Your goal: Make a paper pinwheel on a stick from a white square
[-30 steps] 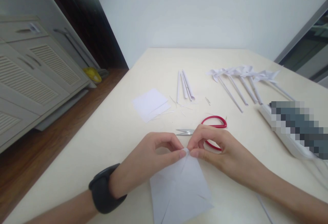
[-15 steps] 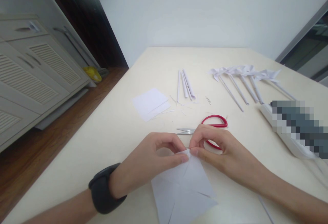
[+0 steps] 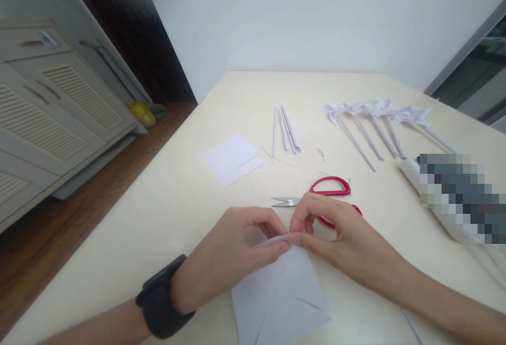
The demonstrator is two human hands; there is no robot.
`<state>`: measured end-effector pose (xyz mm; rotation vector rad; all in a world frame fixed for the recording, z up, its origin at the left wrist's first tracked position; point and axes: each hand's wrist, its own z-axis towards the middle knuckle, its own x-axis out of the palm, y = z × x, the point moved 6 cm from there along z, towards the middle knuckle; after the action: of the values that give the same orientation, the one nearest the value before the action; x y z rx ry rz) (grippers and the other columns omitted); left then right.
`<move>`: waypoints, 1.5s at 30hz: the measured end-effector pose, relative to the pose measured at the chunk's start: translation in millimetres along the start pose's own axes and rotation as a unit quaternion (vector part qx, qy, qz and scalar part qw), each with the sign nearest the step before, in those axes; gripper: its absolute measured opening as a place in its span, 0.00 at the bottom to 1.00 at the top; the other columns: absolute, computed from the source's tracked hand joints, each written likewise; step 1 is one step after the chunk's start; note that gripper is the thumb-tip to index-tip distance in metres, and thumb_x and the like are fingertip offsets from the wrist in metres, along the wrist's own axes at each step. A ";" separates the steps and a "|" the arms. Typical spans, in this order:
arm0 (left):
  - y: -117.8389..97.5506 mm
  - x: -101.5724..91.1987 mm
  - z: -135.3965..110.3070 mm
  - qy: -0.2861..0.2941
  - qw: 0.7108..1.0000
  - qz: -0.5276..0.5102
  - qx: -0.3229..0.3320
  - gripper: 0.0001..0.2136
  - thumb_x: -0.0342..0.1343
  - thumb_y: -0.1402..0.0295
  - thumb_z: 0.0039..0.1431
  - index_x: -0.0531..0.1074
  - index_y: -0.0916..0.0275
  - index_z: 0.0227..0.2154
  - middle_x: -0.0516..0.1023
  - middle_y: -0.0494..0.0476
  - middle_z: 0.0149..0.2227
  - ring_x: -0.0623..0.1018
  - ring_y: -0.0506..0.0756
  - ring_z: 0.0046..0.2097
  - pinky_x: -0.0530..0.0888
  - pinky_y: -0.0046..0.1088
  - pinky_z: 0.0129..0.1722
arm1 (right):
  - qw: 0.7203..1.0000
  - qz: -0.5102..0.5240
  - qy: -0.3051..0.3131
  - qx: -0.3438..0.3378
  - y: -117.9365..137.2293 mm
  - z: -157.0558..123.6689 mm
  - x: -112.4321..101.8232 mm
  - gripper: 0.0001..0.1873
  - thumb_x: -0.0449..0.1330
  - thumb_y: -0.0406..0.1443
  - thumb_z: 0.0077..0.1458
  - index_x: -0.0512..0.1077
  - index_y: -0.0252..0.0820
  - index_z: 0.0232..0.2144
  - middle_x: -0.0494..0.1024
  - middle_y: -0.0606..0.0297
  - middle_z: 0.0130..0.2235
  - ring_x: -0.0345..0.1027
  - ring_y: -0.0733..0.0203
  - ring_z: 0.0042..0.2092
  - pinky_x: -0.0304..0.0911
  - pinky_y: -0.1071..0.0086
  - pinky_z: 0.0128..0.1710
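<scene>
A white paper square (image 3: 282,287) with slits cut in from its corners hangs over the near part of the table. My left hand (image 3: 241,245), with a black watch on its wrist, pinches the paper near its top corner between thumb and fingers. At the same corner my right hand (image 3: 328,229) pinches the paper, its fingertips touching those of the left. Just beyond the hands lie red-handled scissors (image 3: 330,185), blades to the left and partly hidden by my right hand.
Square paper sheets (image 3: 231,156) lie at left, beside rolled paper sticks (image 3: 289,129) and thin scraps. Several paper pinwheels (image 3: 379,110) on sticks are at the back right. A white object (image 3: 430,203), partly pixelated, stands at right. Two small pins (image 3: 321,153) lie mid-table.
My right fingers have shifted slightly left and closed over the paper's top corner. The paper has moved a little left, its top edge now bent up between the hands.
</scene>
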<state>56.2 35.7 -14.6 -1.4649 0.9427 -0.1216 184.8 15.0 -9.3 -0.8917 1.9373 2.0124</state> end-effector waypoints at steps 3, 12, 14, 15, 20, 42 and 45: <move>-0.3 -0.6 -0.5 0.001 1.000 0.006 0.004 0.04 0.54 0.71 0.51 0.72 0.62 0.25 0.75 0.48 0.27 0.73 0.50 0.33 0.67 0.23 0.34 | 1.000 0.000 0.003 0.003 -0.8 0.0 0.3 0.03 0.59 0.34 0.50 0.68 0.44 0.26 0.70 0.72 0.29 0.63 0.66 0.32 0.58 0.72 0.30; 4.0 -0.1 -0.3 0.015 1.000 0.017 -0.007 0.04 0.54 0.69 0.51 0.73 0.61 0.26 0.77 0.49 0.28 0.74 0.52 0.34 0.68 0.25 0.35 | 1.000 -0.014 0.004 0.005 -1.3 -0.6 0.7 0.04 0.58 0.32 0.51 0.69 0.43 0.26 0.71 0.71 0.28 0.63 0.66 0.31 0.58 0.71 0.29; 4.7 -0.3 0.3 0.019 1.000 0.019 -0.013 0.04 0.54 0.69 0.51 0.73 0.61 0.26 0.77 0.49 0.28 0.74 0.52 0.34 0.68 0.25 0.35 | 1.000 -0.029 -0.004 -0.004 -0.4 -0.2 0.0 0.04 0.58 0.31 0.51 0.69 0.43 0.25 0.70 0.71 0.28 0.63 0.66 0.31 0.57 0.71 0.30; 4.7 -0.4 0.7 0.022 0.999 0.020 -0.016 0.04 0.54 0.69 0.51 0.73 0.62 0.26 0.77 0.50 0.28 0.74 0.52 0.34 0.68 0.26 0.35 | 0.999 -0.037 -0.009 -0.008 0.0 -0.1 -0.6 0.04 0.58 0.31 0.51 0.69 0.43 0.25 0.70 0.71 0.28 0.63 0.66 0.31 0.57 0.71 0.29; 3.5 -0.7 1.4 0.035 0.999 0.020 -0.022 0.06 0.54 0.66 0.52 0.73 0.62 0.27 0.76 0.51 0.29 0.74 0.54 0.35 0.68 0.28 0.36 | 0.999 -0.039 -0.015 -0.016 2.0 -0.6 -1.3 0.05 0.59 0.33 0.50 0.68 0.43 0.23 0.69 0.72 0.26 0.62 0.67 0.29 0.57 0.72 0.27; 0.5 -2.7 2.1 0.032 0.999 -0.039 -0.021 0.05 0.54 0.68 0.52 0.72 0.63 0.27 0.76 0.52 0.30 0.74 0.54 0.36 0.69 0.28 0.38 | 1.000 0.025 0.004 -0.007 4.0 -1.9 -2.5 0.04 0.57 0.31 0.51 0.68 0.42 0.24 0.70 0.70 0.27 0.63 0.66 0.30 0.59 0.72 0.29; 2.4 -3.7 1.6 0.015 0.999 -0.043 -0.004 0.05 0.53 0.68 0.53 0.71 0.63 0.26 0.75 0.52 0.29 0.74 0.53 0.35 0.69 0.27 0.37 | 1.000 0.025 0.008 -0.009 4.4 -2.2 -2.4 0.04 0.57 0.32 0.51 0.68 0.42 0.24 0.70 0.70 0.27 0.63 0.66 0.30 0.59 0.72 0.29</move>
<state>53.6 39.6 -15.3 -1.5144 0.9045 -0.2041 184.9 13.0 -4.2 -0.8747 1.9722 2.0583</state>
